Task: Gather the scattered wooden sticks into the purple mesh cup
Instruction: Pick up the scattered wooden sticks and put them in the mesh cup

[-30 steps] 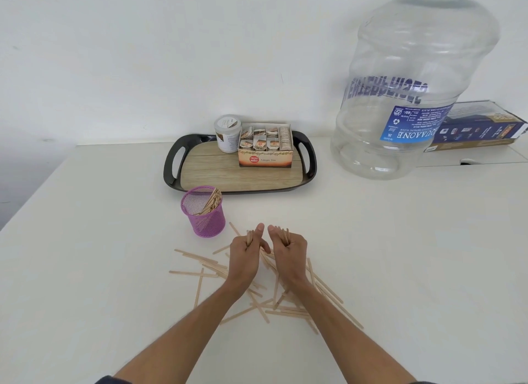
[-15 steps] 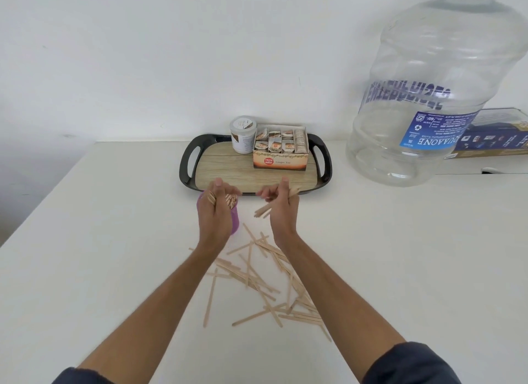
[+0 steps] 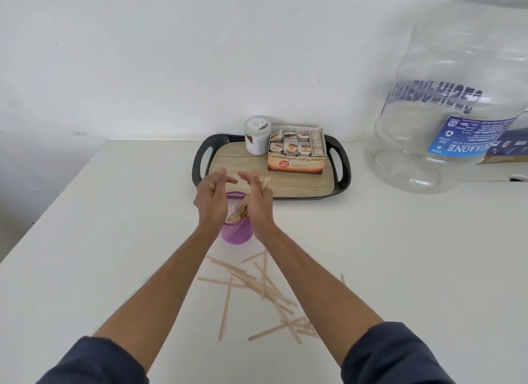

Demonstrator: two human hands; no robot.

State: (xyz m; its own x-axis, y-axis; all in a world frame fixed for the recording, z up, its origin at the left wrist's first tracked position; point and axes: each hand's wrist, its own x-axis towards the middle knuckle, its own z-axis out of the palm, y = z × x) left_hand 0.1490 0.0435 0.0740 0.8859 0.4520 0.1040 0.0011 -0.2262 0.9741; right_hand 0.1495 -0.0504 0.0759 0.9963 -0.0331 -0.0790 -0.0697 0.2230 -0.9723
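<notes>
Hands [image 3: 213, 199] [image 3: 258, 202] now flank purple mesh cup [image 3: 237, 232], releasing sticks [image 3: 238, 212].

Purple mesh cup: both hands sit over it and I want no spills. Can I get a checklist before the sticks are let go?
1. Purple mesh cup upright on the table: ok.
2. Left hand above the cup's rim: ok.
3. Right hand above the rim: ok.
4. Sticks in the right hand pointing down into the cup: ok.
5. Room left inside the cup: cannot tell.
6. All scattered sticks gathered: not ok, many lie on the table.
</notes>
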